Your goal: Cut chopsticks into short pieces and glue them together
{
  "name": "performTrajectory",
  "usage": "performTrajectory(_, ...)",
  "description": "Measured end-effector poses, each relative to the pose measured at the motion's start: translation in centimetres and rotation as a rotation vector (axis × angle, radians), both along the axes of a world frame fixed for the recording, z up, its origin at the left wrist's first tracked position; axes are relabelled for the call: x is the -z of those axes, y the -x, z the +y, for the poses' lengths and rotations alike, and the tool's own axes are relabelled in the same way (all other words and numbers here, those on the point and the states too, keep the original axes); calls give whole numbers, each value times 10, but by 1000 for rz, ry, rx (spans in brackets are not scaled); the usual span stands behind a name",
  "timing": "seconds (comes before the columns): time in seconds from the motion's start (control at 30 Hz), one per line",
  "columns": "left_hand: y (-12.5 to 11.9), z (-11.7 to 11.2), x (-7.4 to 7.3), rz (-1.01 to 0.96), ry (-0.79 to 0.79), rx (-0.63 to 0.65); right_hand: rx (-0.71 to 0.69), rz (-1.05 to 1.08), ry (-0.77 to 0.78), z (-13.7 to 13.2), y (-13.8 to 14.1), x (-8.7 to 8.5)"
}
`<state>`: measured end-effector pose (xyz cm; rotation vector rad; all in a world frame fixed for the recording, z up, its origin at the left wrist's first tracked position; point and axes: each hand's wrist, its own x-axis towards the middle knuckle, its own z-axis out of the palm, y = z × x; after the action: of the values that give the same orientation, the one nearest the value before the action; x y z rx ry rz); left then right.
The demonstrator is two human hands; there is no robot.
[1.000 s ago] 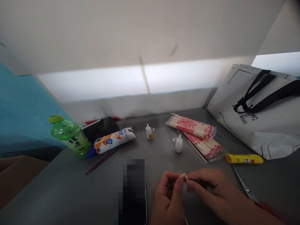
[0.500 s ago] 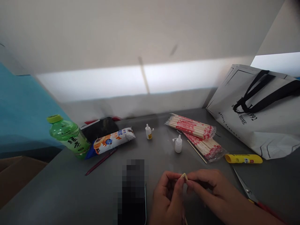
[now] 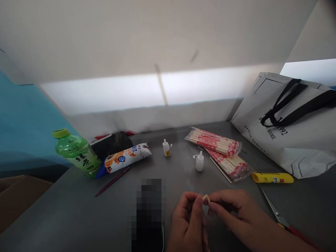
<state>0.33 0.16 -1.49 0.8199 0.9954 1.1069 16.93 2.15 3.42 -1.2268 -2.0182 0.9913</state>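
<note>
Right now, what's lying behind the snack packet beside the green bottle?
A dark flat object lies behind the snack packet, with a red edge showing past it. The packet and the green bottle cover its near side, so I cannot tell what it is.

Green bottle (image 3: 77, 152), snack packet (image 3: 126, 158), white dropper bottle (image 3: 200, 162), yellow tube (image 3: 273, 177), tote bag (image 3: 296, 140)

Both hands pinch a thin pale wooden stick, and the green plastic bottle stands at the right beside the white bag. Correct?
No: the head view shows the green plastic bottle at the left, beside the orange-and-white snack packet. The rest holds.
</note>
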Motion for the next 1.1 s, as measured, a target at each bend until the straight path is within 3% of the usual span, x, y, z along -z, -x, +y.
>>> performTrajectory(0.13, 1, 1, 0, -10, 16, 14, -18, -32, 37, 1, 0, -1)
performTrajectory(0.33, 1, 2, 0, 7, -3, 17, -28, -88, -38, 2, -3, 1)
performTrajectory(1.1, -2, 5, 5, -29, 28, -32, -67, -62, -74, 4, -4, 4)
